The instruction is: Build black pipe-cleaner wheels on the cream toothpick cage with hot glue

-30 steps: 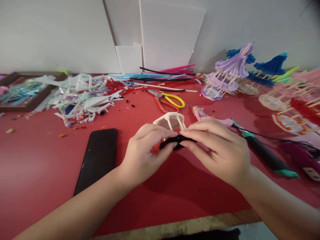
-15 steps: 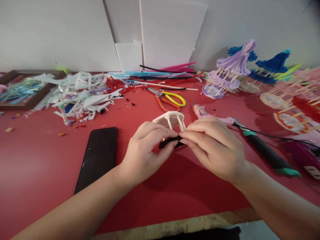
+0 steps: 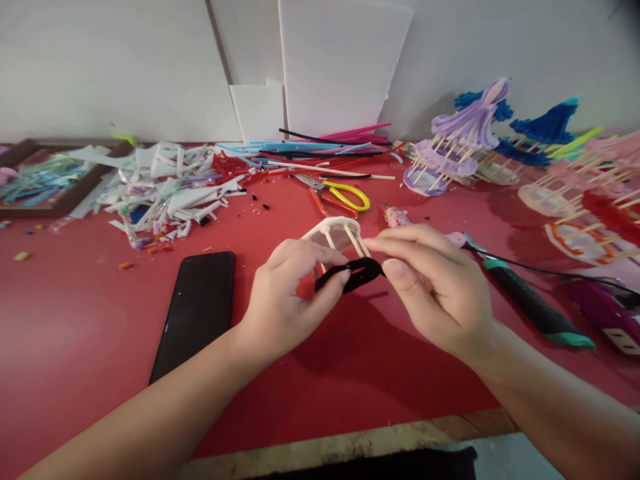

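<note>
My left hand (image 3: 293, 300) grips a small frame of pale sticks (image 3: 333, 230) with a light-coloured rim at its far end. At the near end, a fuzzy black pipe cleaner (image 3: 363, 272) curves round in a loop, pinched under my left thumb. To the right, my right hand (image 3: 435, 287) has its thumb and fingers curled at the pipe cleaner's right end, where a thin dark tip runs to the thumb. My fingers hide part of the frame's left side.
A black phone (image 3: 195, 313) lies left of my hands. Beyond are pliers (image 3: 345, 197), pipe cleaners (image 3: 320, 150) and white scraps (image 3: 165, 187). A pink glue gun (image 3: 397, 217), a green-and-black-handled tool (image 3: 540, 303) and several stick-and-pipe-cleaner models (image 3: 440, 160) are on the right.
My right hand has moved away from my left, its fingertips parting from the left ones. More of the black loop shows, and the frame has shifted slightly left.
</note>
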`<state>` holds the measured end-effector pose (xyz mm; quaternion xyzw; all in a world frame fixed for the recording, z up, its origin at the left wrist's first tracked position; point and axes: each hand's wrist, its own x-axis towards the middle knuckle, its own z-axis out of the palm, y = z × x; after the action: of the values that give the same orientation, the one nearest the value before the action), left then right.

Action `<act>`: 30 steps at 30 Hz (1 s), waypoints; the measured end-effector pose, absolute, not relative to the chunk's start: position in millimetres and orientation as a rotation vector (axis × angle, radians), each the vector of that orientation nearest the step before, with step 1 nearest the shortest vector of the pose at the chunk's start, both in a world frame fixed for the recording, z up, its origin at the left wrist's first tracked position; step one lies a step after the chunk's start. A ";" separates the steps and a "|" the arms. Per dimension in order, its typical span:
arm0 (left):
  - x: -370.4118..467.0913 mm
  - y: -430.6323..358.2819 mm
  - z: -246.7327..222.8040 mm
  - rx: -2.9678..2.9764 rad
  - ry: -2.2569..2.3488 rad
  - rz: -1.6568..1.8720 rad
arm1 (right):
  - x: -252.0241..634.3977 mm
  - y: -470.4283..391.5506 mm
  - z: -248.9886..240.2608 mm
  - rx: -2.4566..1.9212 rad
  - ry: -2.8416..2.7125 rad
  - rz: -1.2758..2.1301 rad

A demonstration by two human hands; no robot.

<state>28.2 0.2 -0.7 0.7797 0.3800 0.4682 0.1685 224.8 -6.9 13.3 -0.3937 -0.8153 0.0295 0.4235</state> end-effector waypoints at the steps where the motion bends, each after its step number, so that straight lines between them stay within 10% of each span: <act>1: 27.7 0.4 -1.2 2.144 1.108 1.328 | 224.8 -6.5 13.2 -1.018 -2.019 0.078; 30: 25.3 1.0 0.7 2.097 0.948 1.326 | 225.3 -9.1 20.8 -1.084 -1.974 -0.067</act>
<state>25.3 1.0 0.7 0.7664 0.3464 0.4845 0.2407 225.3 -9.1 20.8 -0.4346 -0.7910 -0.0267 0.4298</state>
